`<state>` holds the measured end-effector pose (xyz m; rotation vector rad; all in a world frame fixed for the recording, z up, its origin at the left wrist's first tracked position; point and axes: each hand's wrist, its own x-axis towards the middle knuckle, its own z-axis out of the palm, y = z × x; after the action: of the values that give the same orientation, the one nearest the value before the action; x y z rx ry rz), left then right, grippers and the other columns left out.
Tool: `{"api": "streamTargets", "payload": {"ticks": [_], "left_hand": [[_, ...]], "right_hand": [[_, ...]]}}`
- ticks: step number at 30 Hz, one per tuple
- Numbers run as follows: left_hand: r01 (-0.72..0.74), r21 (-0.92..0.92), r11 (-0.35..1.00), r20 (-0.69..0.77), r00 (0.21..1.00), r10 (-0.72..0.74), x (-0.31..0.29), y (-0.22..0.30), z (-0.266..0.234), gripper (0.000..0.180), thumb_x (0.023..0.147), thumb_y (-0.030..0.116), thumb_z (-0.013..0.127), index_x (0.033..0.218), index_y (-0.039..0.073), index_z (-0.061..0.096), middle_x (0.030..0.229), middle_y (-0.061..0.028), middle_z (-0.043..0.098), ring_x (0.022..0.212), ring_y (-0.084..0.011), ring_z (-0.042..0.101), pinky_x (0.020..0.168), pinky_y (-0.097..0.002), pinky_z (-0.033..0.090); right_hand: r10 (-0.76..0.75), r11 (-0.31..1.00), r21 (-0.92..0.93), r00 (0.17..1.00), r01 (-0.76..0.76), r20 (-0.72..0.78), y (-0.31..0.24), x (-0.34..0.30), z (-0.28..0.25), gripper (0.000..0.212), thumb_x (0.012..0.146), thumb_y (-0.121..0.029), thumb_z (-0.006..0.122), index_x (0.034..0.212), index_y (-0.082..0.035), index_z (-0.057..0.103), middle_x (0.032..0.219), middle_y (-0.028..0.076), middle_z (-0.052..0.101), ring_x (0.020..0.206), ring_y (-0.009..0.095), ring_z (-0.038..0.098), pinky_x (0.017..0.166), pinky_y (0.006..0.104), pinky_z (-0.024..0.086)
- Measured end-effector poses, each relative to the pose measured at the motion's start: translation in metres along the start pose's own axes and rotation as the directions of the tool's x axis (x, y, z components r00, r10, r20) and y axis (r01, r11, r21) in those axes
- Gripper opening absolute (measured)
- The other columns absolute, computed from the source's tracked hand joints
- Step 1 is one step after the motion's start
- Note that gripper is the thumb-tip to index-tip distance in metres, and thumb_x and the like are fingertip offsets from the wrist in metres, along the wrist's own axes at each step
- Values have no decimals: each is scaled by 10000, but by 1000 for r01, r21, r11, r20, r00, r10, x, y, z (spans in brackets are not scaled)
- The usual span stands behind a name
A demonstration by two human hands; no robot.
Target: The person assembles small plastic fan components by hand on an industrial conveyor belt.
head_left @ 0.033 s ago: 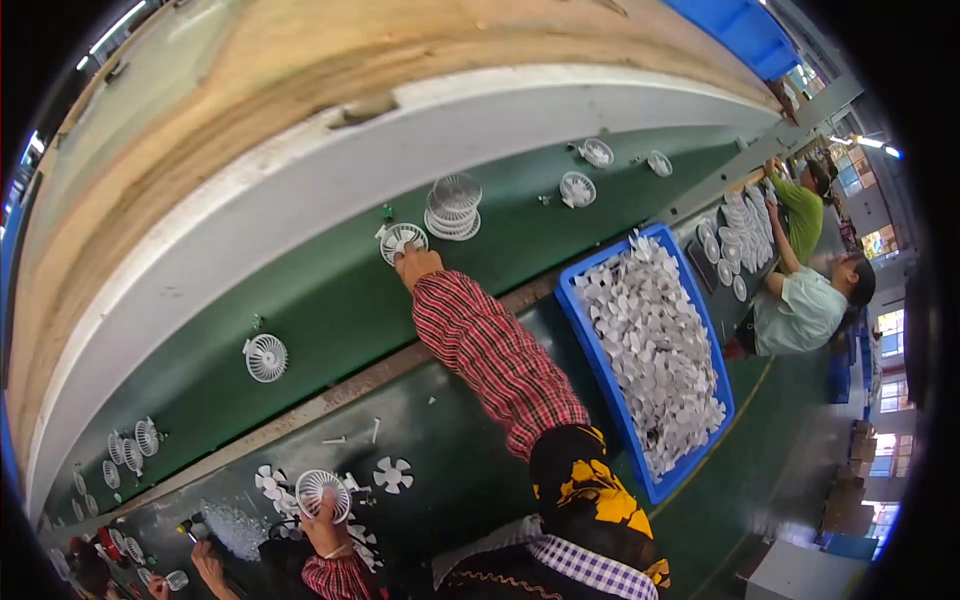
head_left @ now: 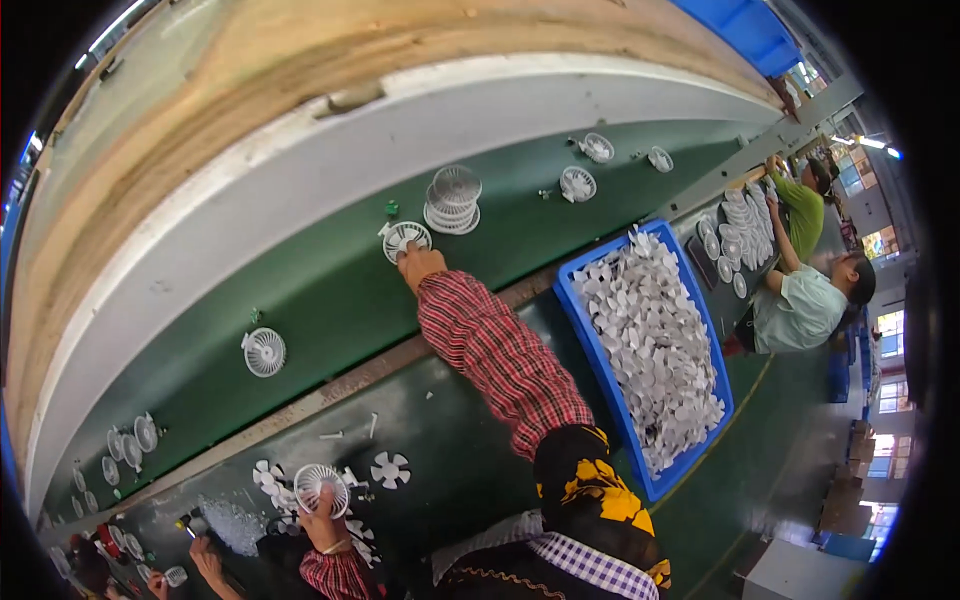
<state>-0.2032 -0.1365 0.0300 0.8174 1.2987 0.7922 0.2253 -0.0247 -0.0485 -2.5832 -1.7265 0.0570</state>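
My right hand reaches out over the green conveyor belt, its fingers closed on the near rim of a round white fan housing with blades inside. A small green part lies just beyond it. To its right stands a stack of round slatted fan covers. Lower left, my left hand grips another round white fan cover above the dark worktable. Around that hand lie white fan blades and small white parts. Its fingertips are partly hidden by the cover.
A blue crate of white blade-shaped pieces stands right of my right arm. More fan covers sit along the belt. Lower left, another person's hand is near a heap of clear small parts. Two people work at far right.
My right hand and the fan housing have shifted slightly right, toward the stack of covers. My left hand keeps its hold on the fan cover.
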Motion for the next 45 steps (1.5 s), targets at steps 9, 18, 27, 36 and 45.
{"api": "streamTargets", "payload": {"ticks": [9,18,27,36,45], "left_hand": [[-14,-318,948,80,996,42,15,34,35,357,821,103,622,1160,85,512,1052,-34,594,951,-181,575,784,-378,471],[-66,-351,934,9,997,74,-28,57,-12,283,829,110,621,1090,50,529,997,-67,609,885,-201,610,757,-389,530],[-73,-345,936,145,981,130,-38,19,-3,380,825,64,617,1157,-9,447,1016,-91,574,890,-182,597,746,-332,533],[-222,-117,968,425,870,251,-61,6,16,550,779,91,686,1193,-64,360,1027,-106,545,931,-144,551,790,-261,476],[-291,-20,956,415,868,273,-82,4,34,481,776,84,689,1148,-57,421,973,-85,562,854,-110,548,716,-236,475]], "right_hand": [[-101,665,730,987,160,-124,-22,-152,-12,210,701,-86,673,895,-57,598,857,142,561,797,330,582,695,402,487],[-489,736,586,865,339,113,-148,-257,-3,252,762,-27,553,1012,-55,564,1016,156,492,958,336,538,789,387,493],[-324,723,627,944,291,-64,-130,-269,-11,330,734,-42,640,1053,-27,556,968,182,510,793,347,586,678,407,504],[-381,577,641,861,507,-337,-147,-300,-147,365,717,-29,670,1066,-45,564,964,121,506,799,282,585,652,358,495],[-429,617,579,844,533,-321,-152,-316,-142,352,711,-50,640,1055,-57,565,934,96,502,814,275,557,694,382,468]]}}
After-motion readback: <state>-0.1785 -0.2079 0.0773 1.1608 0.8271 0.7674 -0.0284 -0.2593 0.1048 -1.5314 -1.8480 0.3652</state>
